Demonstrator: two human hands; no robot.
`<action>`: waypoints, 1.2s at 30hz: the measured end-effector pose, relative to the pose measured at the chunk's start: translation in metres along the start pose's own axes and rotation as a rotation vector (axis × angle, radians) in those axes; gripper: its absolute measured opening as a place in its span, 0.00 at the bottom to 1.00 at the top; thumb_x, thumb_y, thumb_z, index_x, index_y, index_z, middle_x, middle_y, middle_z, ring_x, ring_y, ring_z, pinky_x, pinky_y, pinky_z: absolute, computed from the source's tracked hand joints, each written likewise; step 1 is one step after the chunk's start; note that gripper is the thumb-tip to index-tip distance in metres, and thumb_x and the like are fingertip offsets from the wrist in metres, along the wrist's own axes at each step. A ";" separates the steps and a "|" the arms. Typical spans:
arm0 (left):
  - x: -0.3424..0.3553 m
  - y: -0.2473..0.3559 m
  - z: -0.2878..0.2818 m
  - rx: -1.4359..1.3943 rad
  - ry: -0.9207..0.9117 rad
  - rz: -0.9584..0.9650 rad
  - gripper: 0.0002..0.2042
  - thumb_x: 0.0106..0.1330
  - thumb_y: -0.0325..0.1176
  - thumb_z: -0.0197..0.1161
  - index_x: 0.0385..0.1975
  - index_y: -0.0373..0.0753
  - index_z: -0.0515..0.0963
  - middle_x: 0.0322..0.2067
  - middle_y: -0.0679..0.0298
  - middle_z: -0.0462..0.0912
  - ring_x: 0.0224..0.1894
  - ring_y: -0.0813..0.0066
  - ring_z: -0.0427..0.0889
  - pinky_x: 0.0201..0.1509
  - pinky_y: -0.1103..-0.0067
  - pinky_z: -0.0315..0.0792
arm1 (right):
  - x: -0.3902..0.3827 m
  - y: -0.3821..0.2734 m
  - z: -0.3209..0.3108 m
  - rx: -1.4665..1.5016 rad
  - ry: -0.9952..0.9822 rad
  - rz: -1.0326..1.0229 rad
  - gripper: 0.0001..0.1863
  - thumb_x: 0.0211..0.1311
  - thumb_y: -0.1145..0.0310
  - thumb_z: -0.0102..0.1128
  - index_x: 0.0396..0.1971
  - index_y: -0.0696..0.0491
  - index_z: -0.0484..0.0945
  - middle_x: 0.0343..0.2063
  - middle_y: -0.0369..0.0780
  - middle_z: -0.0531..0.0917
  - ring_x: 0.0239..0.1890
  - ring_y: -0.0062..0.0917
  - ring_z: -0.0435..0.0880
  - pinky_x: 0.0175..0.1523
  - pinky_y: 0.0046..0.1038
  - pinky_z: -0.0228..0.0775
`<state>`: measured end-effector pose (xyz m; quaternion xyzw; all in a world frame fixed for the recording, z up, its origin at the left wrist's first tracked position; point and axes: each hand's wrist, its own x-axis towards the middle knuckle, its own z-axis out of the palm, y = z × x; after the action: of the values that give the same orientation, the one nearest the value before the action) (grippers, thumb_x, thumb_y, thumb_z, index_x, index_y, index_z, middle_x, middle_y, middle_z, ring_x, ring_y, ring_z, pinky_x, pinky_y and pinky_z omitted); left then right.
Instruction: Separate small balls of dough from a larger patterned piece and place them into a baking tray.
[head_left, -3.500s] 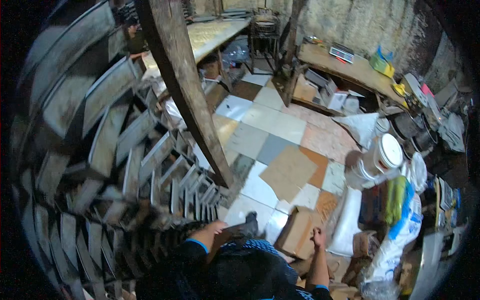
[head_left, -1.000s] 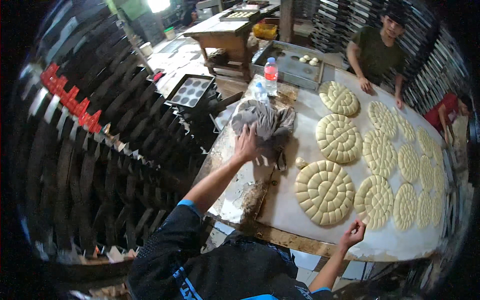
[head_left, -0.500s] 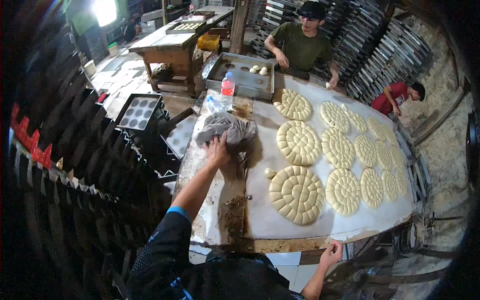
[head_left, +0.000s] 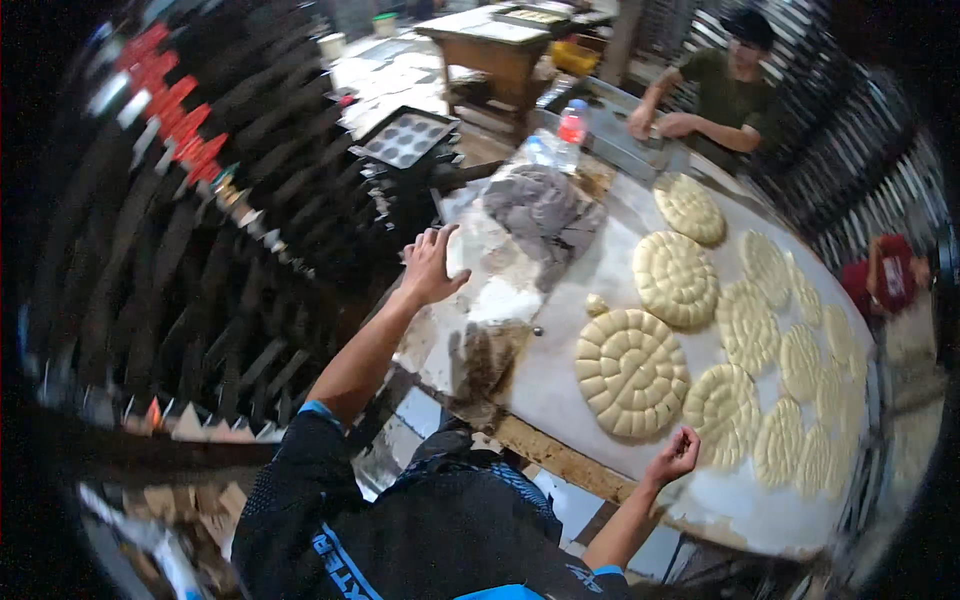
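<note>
From the person's head, the left of 2 side-by-side fisheye cameras gives this 1 view, facing down and forward. The dark shirt [head_left: 450, 525] lies closest, along the lower edge; the left hand [head_left: 430, 268] and right hand [head_left: 675, 458] are near, the worktop [head_left: 545, 392] spreads rightward, and a co-worker [head_left: 735, 95] is farther off toward the top.

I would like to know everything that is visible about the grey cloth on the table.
The cloth is grey, soft-looking fabric, bunched into a loose, uneven heap with many folds. It lies on the table, left of the dough rounds and just this side of the red-labelled bottle. No hand touches it; the left hand, open, is beside it with a gap between. Blur hides its weave.
</note>
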<state>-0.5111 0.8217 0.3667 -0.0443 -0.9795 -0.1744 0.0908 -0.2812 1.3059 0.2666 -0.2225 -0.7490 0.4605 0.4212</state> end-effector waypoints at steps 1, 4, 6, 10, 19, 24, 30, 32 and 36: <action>-0.023 -0.017 -0.021 0.030 0.051 0.017 0.44 0.49 0.47 0.72 0.68 0.50 0.56 0.54 0.53 0.67 0.61 0.52 0.64 0.60 0.56 0.59 | 0.002 -0.007 0.014 0.025 -0.057 -0.006 0.13 0.66 0.65 0.59 0.38 0.61 0.79 0.32 0.36 0.80 0.31 0.18 0.74 0.36 0.20 0.68; -0.081 -0.054 -0.096 0.237 0.287 -0.017 0.43 0.51 0.43 0.72 0.67 0.49 0.56 0.57 0.53 0.64 0.63 0.50 0.61 0.65 0.55 0.55 | 0.014 -0.013 0.064 0.175 -0.154 -0.052 0.17 0.67 0.60 0.59 0.40 0.62 0.78 0.33 0.39 0.80 0.33 0.23 0.76 0.40 0.24 0.70; -0.114 -0.078 -0.175 0.295 0.512 -0.170 0.38 0.52 0.41 0.70 0.64 0.46 0.61 0.58 0.52 0.64 0.64 0.46 0.59 0.65 0.53 0.53 | 0.016 -0.037 0.104 0.250 -0.356 -0.209 0.08 0.65 0.73 0.57 0.40 0.62 0.77 0.32 0.35 0.78 0.34 0.20 0.75 0.42 0.23 0.70; -0.203 -0.120 -0.319 0.748 1.204 -0.272 0.34 0.51 0.41 0.70 0.60 0.42 0.65 0.56 0.49 0.66 0.64 0.43 0.59 0.65 0.51 0.55 | -0.019 -0.151 0.180 0.383 -0.520 -0.377 0.08 0.64 0.76 0.54 0.41 0.63 0.75 0.33 0.38 0.77 0.33 0.21 0.74 0.40 0.26 0.69; -0.314 -0.180 -0.422 0.687 1.472 -0.348 0.30 0.54 0.43 0.68 0.56 0.39 0.69 0.58 0.46 0.62 0.65 0.42 0.58 0.67 0.52 0.53 | -0.054 -0.489 0.229 0.529 -0.763 -1.151 0.13 0.47 0.78 0.59 0.37 0.58 0.75 0.33 0.45 0.75 0.30 0.36 0.73 0.37 0.34 0.68; -0.318 -0.178 -0.461 0.783 1.561 -0.258 0.27 0.55 0.42 0.68 0.54 0.40 0.71 0.57 0.46 0.60 0.63 0.46 0.60 0.64 0.56 0.59 | -0.149 -0.678 0.270 0.740 -0.790 -1.708 0.22 0.44 0.73 0.66 0.44 0.58 0.76 0.39 0.48 0.76 0.43 0.44 0.77 0.49 0.39 0.72; -0.315 -0.188 -0.483 0.560 1.542 -0.030 0.22 0.51 0.38 0.68 0.47 0.42 0.75 0.54 0.51 0.62 0.57 0.54 0.64 0.57 0.61 0.62 | -0.237 -0.881 0.243 0.942 -0.044 -2.030 0.40 0.40 0.62 0.74 0.57 0.59 0.70 0.51 0.59 0.73 0.53 0.54 0.76 0.55 0.47 0.72; -0.319 -0.184 -0.500 0.526 1.563 0.018 0.21 0.50 0.38 0.68 0.45 0.43 0.76 0.53 0.52 0.64 0.56 0.55 0.65 0.57 0.61 0.60 | -0.251 -0.965 0.236 1.017 0.204 -2.070 0.34 0.47 0.64 0.75 0.53 0.62 0.71 0.46 0.52 0.77 0.51 0.41 0.77 0.59 0.40 0.69; -0.314 -0.196 -0.496 0.600 1.356 -0.009 0.18 0.47 0.41 0.68 0.39 0.46 0.77 0.47 0.56 0.69 0.53 0.56 0.66 0.56 0.61 0.56 | -0.317 -1.027 0.205 1.044 -0.403 -1.933 0.34 0.44 0.50 0.71 0.51 0.53 0.78 0.45 0.49 0.83 0.49 0.40 0.82 0.53 0.37 0.74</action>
<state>-0.1460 0.4476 0.6984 0.1040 -0.7143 0.1110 0.6831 -0.2236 0.4845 0.9875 0.7366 -0.3763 0.2252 0.5149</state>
